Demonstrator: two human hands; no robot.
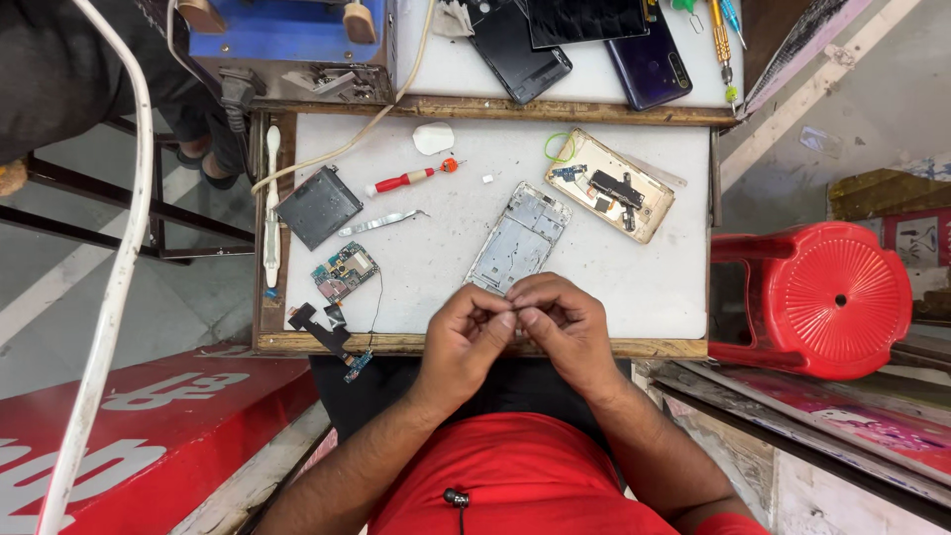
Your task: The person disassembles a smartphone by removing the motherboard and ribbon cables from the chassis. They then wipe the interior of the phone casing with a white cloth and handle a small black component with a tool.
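Note:
My left hand (468,335) and my right hand (560,322) meet over the near edge of the white work table (644,287), fingertips pinched together on something too small to make out. Just beyond them lies a silver phone frame (519,239), tilted. A gold phone back with parts in it (611,185) sits at the far right. To the left lie a circuit board (344,270), a dark square battery (318,206), metal tweezers (381,223) and a red-handled screwdriver (411,178).
A red plastic stool (827,297) stands right of the table. Dark phones (520,50) lie on the shelf behind. A blue machine (282,40) sits far left with a white cable (109,297) hanging down. A flex cable (332,337) overhangs the near edge.

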